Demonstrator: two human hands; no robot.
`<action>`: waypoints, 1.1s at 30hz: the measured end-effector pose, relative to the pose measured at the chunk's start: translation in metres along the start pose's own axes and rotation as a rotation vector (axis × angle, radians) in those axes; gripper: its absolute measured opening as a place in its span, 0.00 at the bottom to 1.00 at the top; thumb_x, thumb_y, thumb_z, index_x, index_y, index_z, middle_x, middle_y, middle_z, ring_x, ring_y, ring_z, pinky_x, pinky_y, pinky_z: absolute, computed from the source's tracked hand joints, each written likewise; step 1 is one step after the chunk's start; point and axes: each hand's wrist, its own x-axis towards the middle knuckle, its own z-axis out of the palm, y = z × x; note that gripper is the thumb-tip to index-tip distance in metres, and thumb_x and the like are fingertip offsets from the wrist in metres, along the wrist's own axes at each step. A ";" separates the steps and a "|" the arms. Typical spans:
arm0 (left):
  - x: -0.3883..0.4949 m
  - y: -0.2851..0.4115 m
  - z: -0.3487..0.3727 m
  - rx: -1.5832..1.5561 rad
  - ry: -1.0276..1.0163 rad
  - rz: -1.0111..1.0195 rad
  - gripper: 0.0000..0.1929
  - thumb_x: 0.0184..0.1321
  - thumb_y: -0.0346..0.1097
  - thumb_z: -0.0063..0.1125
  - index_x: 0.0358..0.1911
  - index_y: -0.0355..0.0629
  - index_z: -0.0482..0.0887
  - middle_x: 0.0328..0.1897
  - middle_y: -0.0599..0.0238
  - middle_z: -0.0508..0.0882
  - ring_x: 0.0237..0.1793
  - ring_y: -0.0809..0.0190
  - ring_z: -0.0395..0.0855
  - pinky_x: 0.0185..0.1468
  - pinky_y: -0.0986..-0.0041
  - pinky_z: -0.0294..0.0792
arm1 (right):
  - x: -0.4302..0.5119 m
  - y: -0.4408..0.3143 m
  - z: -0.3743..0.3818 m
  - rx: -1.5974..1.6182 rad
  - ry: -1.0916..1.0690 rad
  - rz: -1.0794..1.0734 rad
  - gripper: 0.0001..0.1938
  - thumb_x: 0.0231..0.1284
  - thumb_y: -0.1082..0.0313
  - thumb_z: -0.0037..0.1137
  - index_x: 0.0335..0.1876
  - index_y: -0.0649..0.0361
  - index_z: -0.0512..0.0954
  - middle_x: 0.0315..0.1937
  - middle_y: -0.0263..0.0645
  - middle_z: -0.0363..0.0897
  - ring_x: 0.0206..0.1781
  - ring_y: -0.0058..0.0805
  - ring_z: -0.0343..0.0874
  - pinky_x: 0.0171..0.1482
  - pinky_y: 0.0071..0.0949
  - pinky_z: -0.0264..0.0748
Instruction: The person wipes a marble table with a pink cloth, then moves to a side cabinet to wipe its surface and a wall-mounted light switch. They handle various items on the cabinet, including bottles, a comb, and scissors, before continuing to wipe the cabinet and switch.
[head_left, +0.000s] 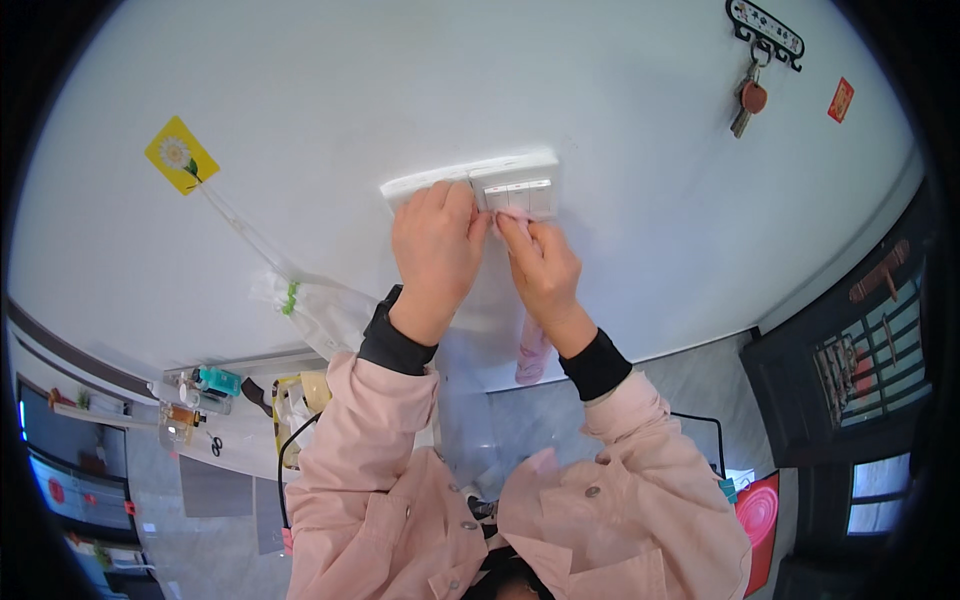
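Observation:
Before me on the white wall is a white switch plate with several rocker switches (517, 194), joined on its left to a second white plate (420, 184). My right hand (547, 266) pinches a pink cloth (531, 349) at the lower edge of the rocker switches. The rest of the cloth hangs down below that hand. My left hand (439, 240) is bent over the left plate, covering much of its front, with the thumb close to the right fingertips. Whether its fingers hold anything is hidden.
Keys (750, 97) hang from a hook rack (765, 34) at upper right. A yellow flower hook (181, 155) carries a white bag (322, 315). Bottles (217, 381) and scissors (216, 445) lie on a table (240, 457) at lower left. A dark door (795, 397) stands right.

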 end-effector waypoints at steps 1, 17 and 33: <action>0.000 0.000 0.000 0.000 -0.006 -0.007 0.13 0.43 0.31 0.69 0.24 0.46 0.73 0.25 0.67 0.75 0.30 0.55 0.75 0.34 0.65 0.65 | -0.002 -0.001 0.000 -0.007 -0.016 0.004 0.17 0.49 0.79 0.63 0.47 0.54 0.84 0.30 0.35 0.74 0.28 0.29 0.76 0.27 0.25 0.74; 0.000 0.001 0.000 0.030 -0.022 -0.019 0.13 0.43 0.32 0.69 0.25 0.46 0.74 0.28 0.66 0.76 0.32 0.55 0.76 0.36 0.64 0.66 | 0.012 0.000 0.000 -0.070 0.034 -0.088 0.18 0.45 0.76 0.66 0.46 0.53 0.85 0.26 0.31 0.70 0.29 0.27 0.74 0.25 0.22 0.72; -0.001 0.001 -0.001 0.028 -0.025 -0.017 0.13 0.43 0.32 0.69 0.26 0.45 0.74 0.29 0.66 0.77 0.34 0.55 0.76 0.37 0.64 0.66 | 0.012 0.001 -0.003 -0.028 0.019 -0.043 0.17 0.48 0.75 0.65 0.47 0.52 0.85 0.28 0.31 0.72 0.28 0.27 0.74 0.25 0.23 0.72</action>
